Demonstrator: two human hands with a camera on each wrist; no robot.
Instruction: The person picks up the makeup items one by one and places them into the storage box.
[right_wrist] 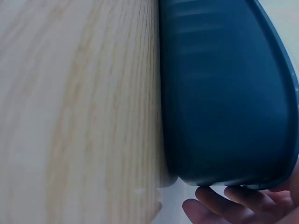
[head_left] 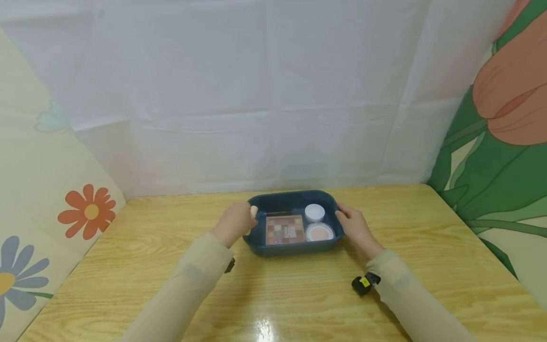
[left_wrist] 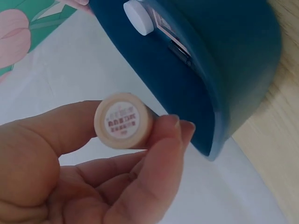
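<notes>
A dark blue oval plastic basin (head_left: pixel 295 249) stands on the table. My left hand (head_left: pixel 234 222) is at its left end, pinching a small beige cosmetic tube (left_wrist: pixel 122 120) between thumb and fingers. The tube's round labelled end faces the left wrist camera. At the basin's right end, my right hand (head_left: pixel 358 230) grips the rim, its fingers (right_wrist: pixel 217 204) against the outer wall. Inside lie an eyeshadow palette (head_left: pixel 285 230), a white round jar (head_left: pixel 315 213) and a round compact with a pinkish centre (head_left: pixel 320 232). A dark slim item (left_wrist: pixel 180 52) lies beside the palette.
The wood-grain table (head_left: pixel 162 228) extends on both sides of the basin and in front of it. A white cloth backdrop (head_left: pixel 265 95) rises behind the table, with flower-patterned panels (head_left: pixel 504 166) at left and right.
</notes>
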